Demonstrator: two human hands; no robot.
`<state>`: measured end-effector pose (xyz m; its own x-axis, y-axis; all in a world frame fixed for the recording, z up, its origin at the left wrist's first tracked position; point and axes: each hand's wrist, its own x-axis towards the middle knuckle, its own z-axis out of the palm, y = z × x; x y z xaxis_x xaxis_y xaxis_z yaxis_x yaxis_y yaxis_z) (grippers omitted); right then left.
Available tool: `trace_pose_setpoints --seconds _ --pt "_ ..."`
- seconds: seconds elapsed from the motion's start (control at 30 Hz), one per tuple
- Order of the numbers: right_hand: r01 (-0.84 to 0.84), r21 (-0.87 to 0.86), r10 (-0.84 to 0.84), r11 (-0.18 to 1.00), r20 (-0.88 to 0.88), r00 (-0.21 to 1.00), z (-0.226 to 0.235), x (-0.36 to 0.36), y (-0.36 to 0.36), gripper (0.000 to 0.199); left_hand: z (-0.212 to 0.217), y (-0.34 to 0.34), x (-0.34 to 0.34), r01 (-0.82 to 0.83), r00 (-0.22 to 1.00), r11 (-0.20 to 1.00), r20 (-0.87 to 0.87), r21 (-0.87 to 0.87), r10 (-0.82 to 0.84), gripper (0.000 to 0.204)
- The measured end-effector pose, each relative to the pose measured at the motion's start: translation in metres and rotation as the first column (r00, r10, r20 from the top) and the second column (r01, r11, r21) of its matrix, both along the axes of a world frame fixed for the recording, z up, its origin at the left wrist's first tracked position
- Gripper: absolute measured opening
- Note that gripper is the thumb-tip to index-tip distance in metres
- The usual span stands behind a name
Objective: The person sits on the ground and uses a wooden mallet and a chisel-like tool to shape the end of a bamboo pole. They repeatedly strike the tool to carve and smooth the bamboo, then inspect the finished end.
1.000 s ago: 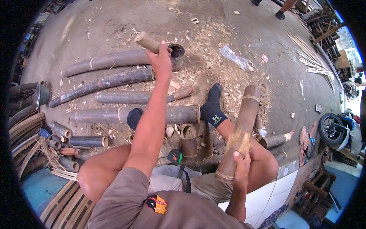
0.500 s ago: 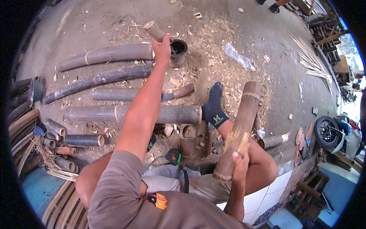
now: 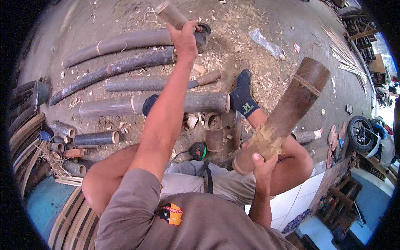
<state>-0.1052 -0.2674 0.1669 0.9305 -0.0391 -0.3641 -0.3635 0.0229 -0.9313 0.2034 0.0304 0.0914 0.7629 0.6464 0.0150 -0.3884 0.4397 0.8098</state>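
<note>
Bamboo section (image 3: 287, 112) gripped near its base by right hand (image 3: 261, 163) fingers, left hand (image 3: 183, 39) fingers wrapped around short stick (image 3: 170, 13)

Long bamboo poles (image 3: 125, 41) lie side by side on a chip-littered floor (image 3: 250, 54). Short cut sections (image 3: 93, 138) are stacked at left. A tape measure (image 3: 198, 151) sits near. A motorcycle wheel (image 3: 360, 133) stands at right.

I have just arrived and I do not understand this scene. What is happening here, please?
A person sits on the ground among bamboo poles and wood chips. The left hand is raised, gripping a short wooden club. The right hand holds a thick bamboo section, tilted, near its frayed lower end. Both socked feet rest by another pole.
</note>
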Motion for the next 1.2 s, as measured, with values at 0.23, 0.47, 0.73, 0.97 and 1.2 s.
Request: trace_pose_setpoints --seconds 0.23,0.47,0.73,0.97,1.2 --pt "-0.022 -0.022 0.022 1.000 0.015 1.000 -0.019 -0.008 0.020 0.066 -0.026 -0.035 -0.143 -0.140 0.978 0.927 -0.197 -0.347 0.074 0.023" --pt "-0.131 -0.088 0.127 0.987 -0.049 0.991 -0.018 -0.025 0.032 0.073 -0.058 -0.047 -0.198 -0.188 0.966 0.925 -0.234 -0.331 0.112 0.029" --pt "-0.178 -0.113 0.180 0.978 0.012 0.984 -0.031 -0.036 0.026 0.087 -0.060 -0.050 -0.201 -0.184 0.969 0.943 -0.214 -0.277 0.126 0.027" --pt "-0.191 -0.149 0.195 0.970 0.008 0.981 -0.032 -0.037 0.024 0.088 -0.059 -0.047 -0.202 -0.176 0.972 0.955 -0.196 -0.240 0.129 0.029" --pt "-0.189 -0.165 0.192 0.968 0.002 0.981 -0.030 -0.035 0.029 0.088 -0.055 -0.048 -0.205 -0.179 0.971 0.953 -0.200 -0.246 0.131 0.031"
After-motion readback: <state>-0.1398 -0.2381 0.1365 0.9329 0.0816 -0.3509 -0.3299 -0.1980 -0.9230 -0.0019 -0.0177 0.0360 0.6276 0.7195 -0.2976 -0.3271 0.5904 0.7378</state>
